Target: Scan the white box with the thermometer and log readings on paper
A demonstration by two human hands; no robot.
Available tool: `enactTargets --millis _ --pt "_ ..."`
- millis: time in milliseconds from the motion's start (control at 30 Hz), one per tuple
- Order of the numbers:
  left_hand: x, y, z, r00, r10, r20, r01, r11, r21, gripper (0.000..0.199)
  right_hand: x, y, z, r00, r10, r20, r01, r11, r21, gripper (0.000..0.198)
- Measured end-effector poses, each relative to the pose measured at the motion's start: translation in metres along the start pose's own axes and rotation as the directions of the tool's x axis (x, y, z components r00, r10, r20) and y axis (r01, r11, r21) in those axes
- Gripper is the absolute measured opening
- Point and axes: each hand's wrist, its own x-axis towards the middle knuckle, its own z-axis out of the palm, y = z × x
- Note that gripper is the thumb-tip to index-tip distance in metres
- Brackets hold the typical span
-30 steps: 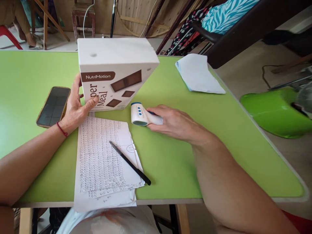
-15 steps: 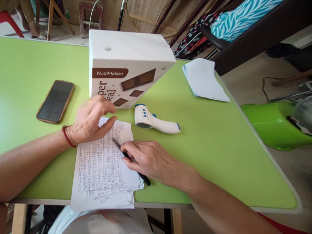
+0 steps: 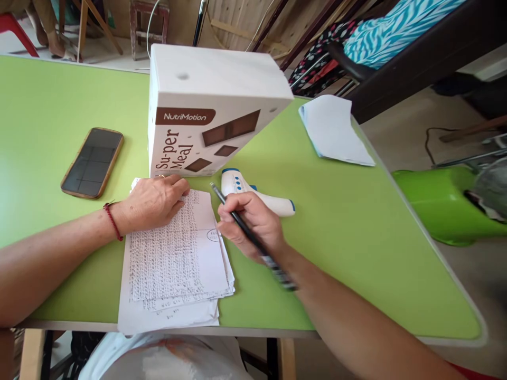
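My left hand [image 3: 158, 203] rests palm down on the upper left of a stack of handwritten papers [image 3: 174, 269], its fingers slightly bent and holding nothing. Between the thumb and fingers of my right hand [image 3: 251, 224] is a black pen [image 3: 250, 235], raised beside the sheets' right edge with its tip pointing away from me. The pen's rear end is blurred. Just beyond that hand lies a white and blue infrared thermometer [image 3: 280, 205], partly covered by my fingers. A circled mark shows near the right edge of the top sheet.
A white NutriMotion box [image 3: 222, 74] stands behind the papers on the green table [image 3: 356, 253]. To the left lies a phone [image 3: 93, 162]; folded paper [image 3: 336, 129] is at the far right. Beyond the table's right edge sits a green bucket [image 3: 439, 206].
My right hand has lifted off the papers and moved up and right with the pen. My left hand has lowered from a raised pose onto the sheets.
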Motion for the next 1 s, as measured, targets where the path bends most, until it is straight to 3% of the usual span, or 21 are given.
enactTargets --millis 33,133,433,667,1000 --pt "0.0 0.001 0.0 1.0 -0.003 0.001 0.003 1.0 0.014 0.012 -0.001 0.0 0.004 1.0 0.014 -0.022 -0.013 0.999 0.037 0.012" --pt "-0.001 0.004 0.0 1.0 -0.004 -0.011 0.004 0.999 0.037 0.02 -0.001 -0.004 0.012 0.997 0.058 -0.043 -0.055 0.995 0.079 0.024" --pt "-0.002 0.001 0.002 0.999 0.007 -0.053 -0.008 1.0 -0.012 0.02 0.014 0.0 0.017 0.98 0.095 -0.176 -0.113 0.989 -0.094 0.008" --pt "-0.003 0.0 0.001 0.997 0.048 -0.063 -0.053 0.996 -0.071 0.009 0.017 0.002 0.019 0.985 -0.045 -0.169 0.014 0.983 -0.183 0.01" --pt "-0.002 0.0 0.001 0.996 0.05 -0.077 -0.056 0.995 -0.077 0.007 0.017 0.003 0.02 0.986 -0.115 -0.124 0.081 0.965 -0.25 0.011"
